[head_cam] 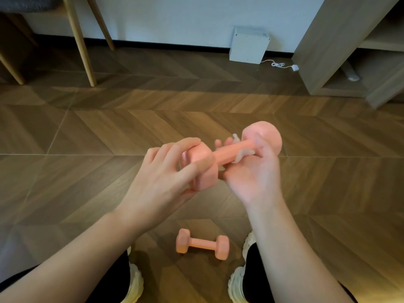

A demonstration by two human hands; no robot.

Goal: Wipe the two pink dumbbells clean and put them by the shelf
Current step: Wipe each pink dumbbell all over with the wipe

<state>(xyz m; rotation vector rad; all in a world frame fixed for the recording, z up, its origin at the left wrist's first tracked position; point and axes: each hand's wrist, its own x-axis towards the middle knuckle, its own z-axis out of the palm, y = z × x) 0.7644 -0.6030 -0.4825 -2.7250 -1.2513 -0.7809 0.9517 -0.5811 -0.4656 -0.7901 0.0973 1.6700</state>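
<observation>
My left hand [161, 171] grips one pink dumbbell [231, 150], my right hand [255, 171] pinches a wipe [241, 154] on it. The other dumbbell [202, 243] lies between my shoes [237, 281]. Far off: white box [249, 45], shelf [328, 51].

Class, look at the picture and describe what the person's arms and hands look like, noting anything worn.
The left forearm and right forearm are bare as far as the frame shows, with no sleeves in view. The left hand and right hand wear no gloves; no ring, watch or bracelet shows.
</observation>
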